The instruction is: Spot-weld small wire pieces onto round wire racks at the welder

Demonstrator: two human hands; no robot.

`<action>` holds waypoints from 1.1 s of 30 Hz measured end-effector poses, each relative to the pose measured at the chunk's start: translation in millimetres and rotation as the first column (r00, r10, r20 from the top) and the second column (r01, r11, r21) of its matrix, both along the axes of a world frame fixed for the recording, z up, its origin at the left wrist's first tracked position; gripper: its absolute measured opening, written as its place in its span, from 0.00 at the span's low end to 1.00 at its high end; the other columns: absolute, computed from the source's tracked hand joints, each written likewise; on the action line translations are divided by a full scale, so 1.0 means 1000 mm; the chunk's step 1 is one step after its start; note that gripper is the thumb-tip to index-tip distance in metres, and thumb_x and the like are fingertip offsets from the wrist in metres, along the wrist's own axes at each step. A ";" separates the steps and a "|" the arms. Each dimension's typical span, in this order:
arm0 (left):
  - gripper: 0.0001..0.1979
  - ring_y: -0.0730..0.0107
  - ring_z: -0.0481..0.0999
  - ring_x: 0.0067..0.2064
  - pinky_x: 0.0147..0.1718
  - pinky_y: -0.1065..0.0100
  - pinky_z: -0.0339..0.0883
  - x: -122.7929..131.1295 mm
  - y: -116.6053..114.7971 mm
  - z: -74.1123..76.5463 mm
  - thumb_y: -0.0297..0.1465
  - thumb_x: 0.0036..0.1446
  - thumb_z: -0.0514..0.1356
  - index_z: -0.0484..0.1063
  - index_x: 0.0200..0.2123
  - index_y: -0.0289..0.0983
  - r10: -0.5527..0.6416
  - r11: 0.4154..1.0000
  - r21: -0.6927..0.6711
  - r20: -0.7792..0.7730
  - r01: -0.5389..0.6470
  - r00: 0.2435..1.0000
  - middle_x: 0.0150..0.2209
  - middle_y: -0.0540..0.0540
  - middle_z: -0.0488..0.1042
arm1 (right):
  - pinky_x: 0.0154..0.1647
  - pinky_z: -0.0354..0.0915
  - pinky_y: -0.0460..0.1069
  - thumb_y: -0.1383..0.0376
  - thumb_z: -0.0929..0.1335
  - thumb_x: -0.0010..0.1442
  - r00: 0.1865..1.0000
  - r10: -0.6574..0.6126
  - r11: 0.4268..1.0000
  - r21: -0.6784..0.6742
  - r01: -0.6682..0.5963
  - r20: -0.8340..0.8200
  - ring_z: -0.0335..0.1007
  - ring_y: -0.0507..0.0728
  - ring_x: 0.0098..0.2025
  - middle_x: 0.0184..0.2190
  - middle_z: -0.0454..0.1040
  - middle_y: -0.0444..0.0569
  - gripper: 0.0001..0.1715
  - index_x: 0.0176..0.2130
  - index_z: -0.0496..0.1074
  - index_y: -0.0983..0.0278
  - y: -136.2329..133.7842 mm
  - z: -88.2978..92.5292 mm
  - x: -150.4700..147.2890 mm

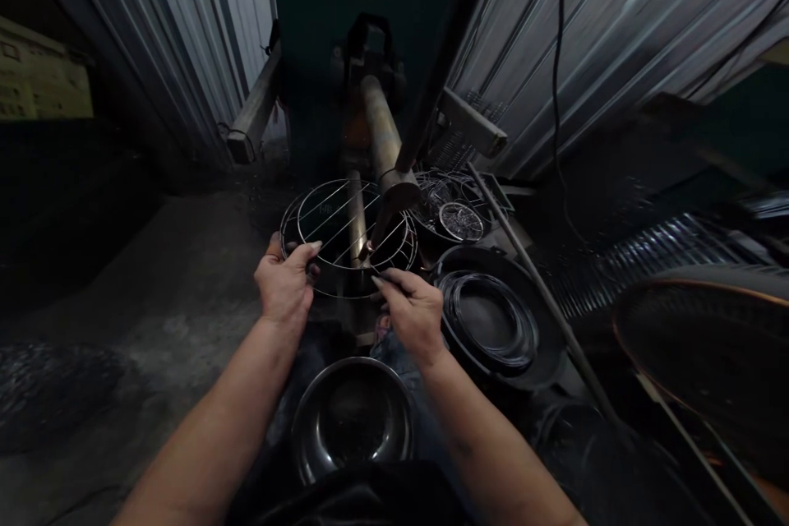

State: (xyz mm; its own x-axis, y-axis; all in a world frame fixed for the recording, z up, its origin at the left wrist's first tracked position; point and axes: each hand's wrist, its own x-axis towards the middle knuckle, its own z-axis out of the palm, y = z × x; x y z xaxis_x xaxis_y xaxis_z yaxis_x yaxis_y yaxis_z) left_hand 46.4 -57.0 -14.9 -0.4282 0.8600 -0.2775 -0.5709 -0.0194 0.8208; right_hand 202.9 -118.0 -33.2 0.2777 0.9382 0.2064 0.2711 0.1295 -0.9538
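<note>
My left hand (284,279) is closed on the left rim of a round wire rack (333,218), thumb on top. The rack has two rings joined by parallel bars and lies level around the electrode tips of what looks like a spot welder. Its thick upper arm (385,131) reaches toward me over the rack, and a brass-coloured lower rod (357,218) shows through the bars. My right hand (412,308) is pinched at the rack's near edge, just right of the tips. Something thin and dark seems to be between its fingers, too small to name.
A shiny metal bowl (352,419) sits below my hands. At right, a dark pan (548,370) holds coiled wire rings (523,320). Behind it are round wire pieces (462,220). A long bar (542,288) slants past the pan, and a large round fan-like guard (708,345) stands farther right.
</note>
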 end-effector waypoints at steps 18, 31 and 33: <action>0.23 0.79 0.66 0.25 0.19 0.75 0.59 -0.005 0.001 0.003 0.27 0.29 0.71 0.69 0.33 0.36 0.006 0.998 0.062 -0.020 -0.005 1.000 0.32 0.53 0.66 | 0.19 0.66 0.45 0.59 0.71 0.53 0.967 -0.053 0.992 -0.121 0.023 -0.248 0.71 0.53 0.20 0.21 0.74 0.44 0.13 0.33 0.78 0.66 0.016 0.000 -0.027; 0.25 0.79 0.66 0.24 0.18 0.75 0.58 -0.009 0.017 -0.006 0.26 0.27 0.71 0.68 0.33 0.36 -0.019 0.999 0.032 0.024 0.019 1.000 0.30 0.54 0.65 | 0.21 0.68 0.46 0.56 0.72 0.52 0.947 -0.079 0.997 -0.040 0.069 -0.312 0.73 0.54 0.21 0.20 0.73 0.42 0.14 0.32 0.75 0.66 0.020 -0.015 -0.029; 0.23 0.78 0.65 0.24 0.17 0.75 0.58 -0.009 0.020 -0.007 0.26 0.28 0.71 0.67 0.31 0.36 -0.023 0.999 0.028 0.026 0.022 0.999 0.29 0.54 0.65 | 0.21 0.67 0.46 0.56 0.72 0.53 0.952 -0.081 0.997 -0.034 0.074 -0.294 0.73 0.54 0.21 0.20 0.73 0.43 0.14 0.32 0.75 0.66 0.022 -0.016 -0.028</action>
State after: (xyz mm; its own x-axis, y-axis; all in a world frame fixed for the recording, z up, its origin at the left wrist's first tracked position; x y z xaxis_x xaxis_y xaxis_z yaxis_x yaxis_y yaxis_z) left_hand 37.3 -37.4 -22.3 -0.4017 0.8766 -0.2650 -0.5931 -0.0286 0.8046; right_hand 174.5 -96.2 -49.5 0.3954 0.9147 0.0837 -0.0147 0.0975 -0.9951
